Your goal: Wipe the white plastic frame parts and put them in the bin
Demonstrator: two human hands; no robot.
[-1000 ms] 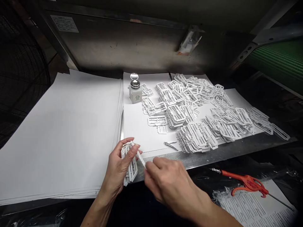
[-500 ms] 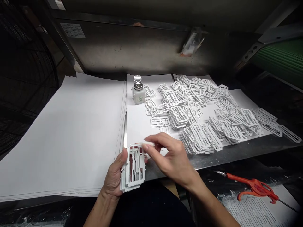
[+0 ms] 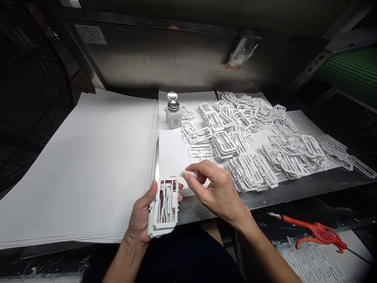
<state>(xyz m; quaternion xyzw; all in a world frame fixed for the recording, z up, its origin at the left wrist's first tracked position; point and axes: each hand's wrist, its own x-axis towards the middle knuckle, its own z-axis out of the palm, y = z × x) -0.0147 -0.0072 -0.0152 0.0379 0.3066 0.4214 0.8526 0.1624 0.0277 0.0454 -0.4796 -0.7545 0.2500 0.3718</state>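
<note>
My left hand [image 3: 141, 215] is closed around a small stack of white slotted frames [image 3: 166, 225], thumb on the near-left edge and fingertips showing at the right side. The top frame is rectangular with long thin bars inside. Just right of its upper corner, my right hand [image 3: 216, 189] pinches a small white wad [image 3: 190, 173] that looks like cloth or cotton, apart from the stack. Beyond the hands, a square bottle [image 3: 173, 119] with a metal pump top stands on white sheets.
Heaps of similar white frames [image 3: 250, 173] cover the right side of the table. Large white sheets [image 3: 97, 169] lie at the left. A red air gun [image 3: 319, 234] rests at the lower right above another patterned sheet. A metal panel [image 3: 165, 59] closes off the back.
My right hand has lifted the white wad off the top frame's upper corner, moving slightly up and to the right. My left hand and the stack shifted a little up and left.
</note>
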